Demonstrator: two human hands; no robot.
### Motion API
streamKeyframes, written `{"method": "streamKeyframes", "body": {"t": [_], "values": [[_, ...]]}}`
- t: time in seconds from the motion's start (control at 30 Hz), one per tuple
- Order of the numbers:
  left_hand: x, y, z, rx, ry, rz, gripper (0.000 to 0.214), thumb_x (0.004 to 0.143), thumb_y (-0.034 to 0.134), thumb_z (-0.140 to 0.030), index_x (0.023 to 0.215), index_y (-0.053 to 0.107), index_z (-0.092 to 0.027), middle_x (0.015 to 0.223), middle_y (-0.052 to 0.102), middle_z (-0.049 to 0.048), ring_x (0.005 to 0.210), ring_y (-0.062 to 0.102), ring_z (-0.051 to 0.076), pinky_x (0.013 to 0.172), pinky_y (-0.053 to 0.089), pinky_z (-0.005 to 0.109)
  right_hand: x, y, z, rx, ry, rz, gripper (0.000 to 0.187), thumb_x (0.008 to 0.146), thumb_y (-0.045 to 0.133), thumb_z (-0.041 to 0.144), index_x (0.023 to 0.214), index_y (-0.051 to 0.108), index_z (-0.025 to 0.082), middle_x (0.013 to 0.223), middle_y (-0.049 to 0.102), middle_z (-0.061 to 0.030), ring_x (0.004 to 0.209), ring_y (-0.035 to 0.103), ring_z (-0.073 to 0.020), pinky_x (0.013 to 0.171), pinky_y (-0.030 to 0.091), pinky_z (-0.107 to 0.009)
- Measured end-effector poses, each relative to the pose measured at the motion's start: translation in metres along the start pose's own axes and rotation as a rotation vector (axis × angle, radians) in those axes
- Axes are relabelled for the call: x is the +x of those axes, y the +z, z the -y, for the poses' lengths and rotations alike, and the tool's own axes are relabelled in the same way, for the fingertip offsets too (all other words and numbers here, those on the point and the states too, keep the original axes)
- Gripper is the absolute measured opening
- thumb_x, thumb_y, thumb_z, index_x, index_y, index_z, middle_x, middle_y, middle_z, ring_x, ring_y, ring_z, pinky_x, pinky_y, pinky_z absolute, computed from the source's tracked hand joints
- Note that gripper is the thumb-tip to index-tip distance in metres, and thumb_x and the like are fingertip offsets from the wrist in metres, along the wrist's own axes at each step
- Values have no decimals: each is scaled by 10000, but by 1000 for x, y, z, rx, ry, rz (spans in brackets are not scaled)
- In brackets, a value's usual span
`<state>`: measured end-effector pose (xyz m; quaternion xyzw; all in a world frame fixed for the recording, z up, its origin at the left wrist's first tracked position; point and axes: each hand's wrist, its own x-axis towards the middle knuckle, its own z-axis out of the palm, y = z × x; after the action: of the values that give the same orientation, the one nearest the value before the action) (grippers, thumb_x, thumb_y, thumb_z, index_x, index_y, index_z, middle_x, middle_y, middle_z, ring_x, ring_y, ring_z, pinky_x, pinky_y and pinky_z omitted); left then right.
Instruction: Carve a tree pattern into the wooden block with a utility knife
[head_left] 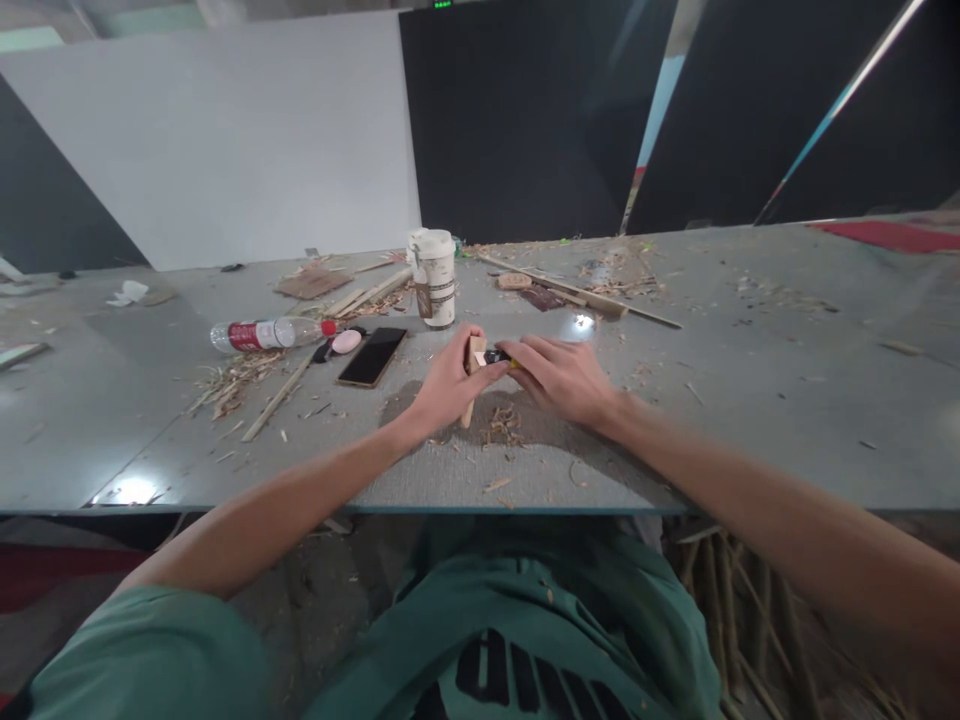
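Note:
My left hand [455, 378] is closed around a small pale piece of wood [475, 352], which stands nearly upright over the table with its lower end showing below the palm. In my right hand [562, 375] is a utility knife [495, 356] with a black and yellow body, mostly covered by the fingers. Its blade end meets the wood, and my left thumb reaches across to the knife. Curled wood shavings [506, 425] lie on the table just beneath both hands.
A paper cup [435, 280] stands beyond my hands. Leftward lie a phone [373, 357], a plastic bottle [270, 333] on its side and a thin wooden strip [277, 400]. Long wood strips [585, 292] and a brown block [514, 282] sit further back. Shavings litter the grey table [750, 420].

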<state>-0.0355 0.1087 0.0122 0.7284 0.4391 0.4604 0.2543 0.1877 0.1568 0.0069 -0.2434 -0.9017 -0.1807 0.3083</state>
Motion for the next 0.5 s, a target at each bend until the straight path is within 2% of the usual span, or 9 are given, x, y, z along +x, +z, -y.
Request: {"method": "streamKeyframes", "body": {"t": [0.17, 0.3, 0.5], "values": [[-2, 4, -1, -17, 12, -59, 421, 997, 677, -611, 1079, 461, -259, 779, 423, -41, 696, 437, 155, 668, 333, 323, 0, -2, 8, -11, 26, -36, 377, 1166, 363, 346, 1376, 623, 172, 1003, 757, -91, 749, 625, -167, 584, 323, -312], [-2, 6, 1, 35, 37, -131, 427, 981, 709, -602, 1077, 469, -262, 779, 418, -44, 689, 435, 151, 661, 340, 318, -1, -2, 8, -2, 23, -56, 375, 1171, 362, 338, 1356, 629, 151, 995, 757, -95, 744, 634, -165, 571, 300, -310], [-3, 7, -1, 79, 36, -124, 460, 934, 791, -553, 1057, 463, -254, 809, 409, -43, 700, 411, 144, 664, 322, 323, -4, -3, -4, 50, -62, -14, 370, 1167, 372, 358, 1321, 641, 158, 1054, 785, -105, 784, 668, -165, 597, 344, -304]]}}
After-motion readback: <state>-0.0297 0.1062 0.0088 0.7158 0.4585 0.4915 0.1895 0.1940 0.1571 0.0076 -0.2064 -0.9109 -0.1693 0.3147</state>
